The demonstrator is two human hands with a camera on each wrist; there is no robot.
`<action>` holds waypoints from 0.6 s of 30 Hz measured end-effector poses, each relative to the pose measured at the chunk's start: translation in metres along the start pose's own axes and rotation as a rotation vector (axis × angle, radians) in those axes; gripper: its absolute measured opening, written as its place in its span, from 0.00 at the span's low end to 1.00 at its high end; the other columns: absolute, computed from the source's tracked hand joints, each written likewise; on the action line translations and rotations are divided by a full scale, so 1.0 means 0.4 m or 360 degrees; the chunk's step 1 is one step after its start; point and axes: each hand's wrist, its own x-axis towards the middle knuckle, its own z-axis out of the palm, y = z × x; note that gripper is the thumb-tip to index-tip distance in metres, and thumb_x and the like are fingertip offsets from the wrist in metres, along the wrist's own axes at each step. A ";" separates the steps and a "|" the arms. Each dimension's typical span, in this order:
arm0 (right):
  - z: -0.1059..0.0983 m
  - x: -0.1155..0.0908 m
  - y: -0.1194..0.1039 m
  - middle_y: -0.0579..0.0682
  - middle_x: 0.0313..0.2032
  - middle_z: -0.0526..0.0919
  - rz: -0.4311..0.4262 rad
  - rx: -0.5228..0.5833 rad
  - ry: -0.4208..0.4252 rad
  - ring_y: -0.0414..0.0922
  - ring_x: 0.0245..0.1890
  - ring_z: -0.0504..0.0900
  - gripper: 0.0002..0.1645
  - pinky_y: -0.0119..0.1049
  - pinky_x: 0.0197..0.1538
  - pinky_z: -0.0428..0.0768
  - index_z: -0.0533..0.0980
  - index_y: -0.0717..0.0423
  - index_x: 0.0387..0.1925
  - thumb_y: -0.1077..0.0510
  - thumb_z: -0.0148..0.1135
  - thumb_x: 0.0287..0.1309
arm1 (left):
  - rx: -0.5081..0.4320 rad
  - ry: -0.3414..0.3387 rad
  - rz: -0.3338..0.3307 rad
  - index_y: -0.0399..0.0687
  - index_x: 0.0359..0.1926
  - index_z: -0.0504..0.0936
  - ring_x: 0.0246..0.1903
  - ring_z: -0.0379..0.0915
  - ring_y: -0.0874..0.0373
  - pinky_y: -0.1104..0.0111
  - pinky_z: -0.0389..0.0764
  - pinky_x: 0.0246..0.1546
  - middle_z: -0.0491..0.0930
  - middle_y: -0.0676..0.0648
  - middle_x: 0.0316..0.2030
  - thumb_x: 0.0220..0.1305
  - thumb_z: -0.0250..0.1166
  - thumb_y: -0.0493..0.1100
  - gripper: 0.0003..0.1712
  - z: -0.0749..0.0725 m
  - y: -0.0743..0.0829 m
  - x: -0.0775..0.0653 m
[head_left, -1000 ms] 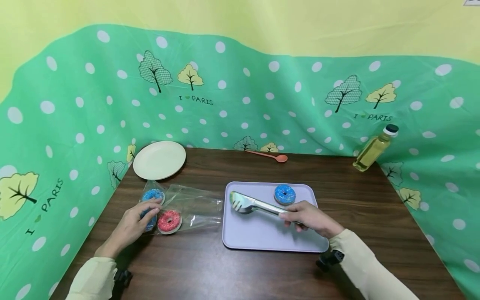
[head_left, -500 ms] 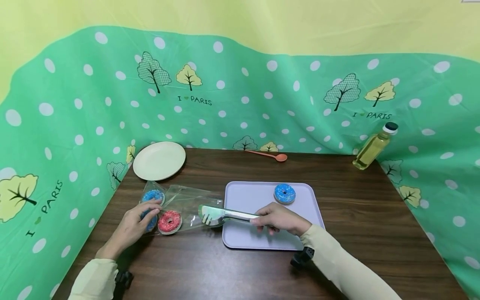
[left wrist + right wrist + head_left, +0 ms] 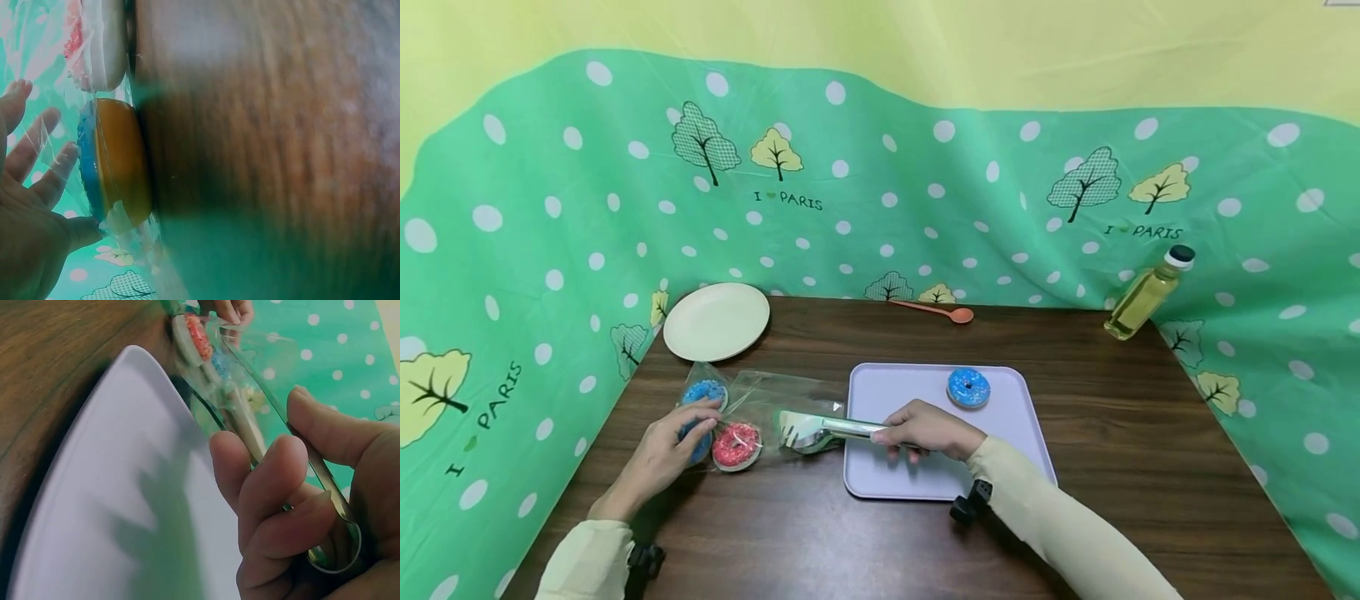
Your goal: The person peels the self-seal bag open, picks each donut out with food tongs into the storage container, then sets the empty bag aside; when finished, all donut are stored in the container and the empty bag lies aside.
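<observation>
At the left, a clear plastic bag (image 3: 786, 388) holds a pink-red donut (image 3: 737, 447) and two blue donuts, the far blue donut (image 3: 706, 390) and one partly under my fingers. My left hand (image 3: 655, 458) rests on that bag with its fingers spread; in the left wrist view a fingertip meets the blue donut (image 3: 115, 165) through the film. My right hand (image 3: 931, 429) holds metal tongs (image 3: 842, 428) by the handle end. The tongs' heads are over the bag's mouth end, right of the pink-red donut, with nothing seen between them.
A lilac tray (image 3: 880, 483) lies under my right hand, with a blue donut (image 3: 968, 388) at its back. Behind are a white plate (image 3: 717, 322), an orange spoon (image 3: 960, 316) and an oil bottle (image 3: 1145, 298). A printed green cloth (image 3: 887, 200) hangs beyond the table.
My right hand has carried the tongs leftward from above the tray to the bag's mouth end. My left hand and the donuts have stayed about where they were.
</observation>
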 end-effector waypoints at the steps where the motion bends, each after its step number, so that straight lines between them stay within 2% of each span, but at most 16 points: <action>1: 0.000 0.005 -0.002 0.54 0.25 0.84 0.0003 0.0017 0.0000 0.38 0.13 0.70 0.19 0.30 0.19 0.62 0.85 0.62 0.39 0.48 0.67 0.65 | -0.0006 0.0007 0.0010 0.49 0.47 0.86 0.63 0.70 0.40 0.88 0.55 0.57 0.79 0.42 0.59 0.74 0.61 0.42 0.09 -0.001 -0.002 0.000; 11: -0.030 0.025 -0.018 0.56 0.26 0.85 0.0028 0.0106 0.0036 0.38 0.13 0.70 0.22 0.31 0.20 0.62 0.84 0.65 0.46 0.47 0.65 0.67 | -0.0029 0.0016 0.0053 0.48 0.47 0.86 0.62 0.70 0.39 0.88 0.57 0.57 0.79 0.43 0.59 0.74 0.60 0.40 0.09 -0.002 0.000 0.005; 18: -0.009 0.047 -0.018 0.55 0.25 0.85 0.0018 0.0048 -0.0046 0.37 0.13 0.71 0.21 0.29 0.20 0.65 0.84 0.65 0.42 0.48 0.66 0.66 | -0.0004 0.0016 0.0014 0.49 0.48 0.85 0.63 0.70 0.41 0.87 0.57 0.57 0.79 0.43 0.60 0.75 0.59 0.42 0.09 0.003 -0.001 0.003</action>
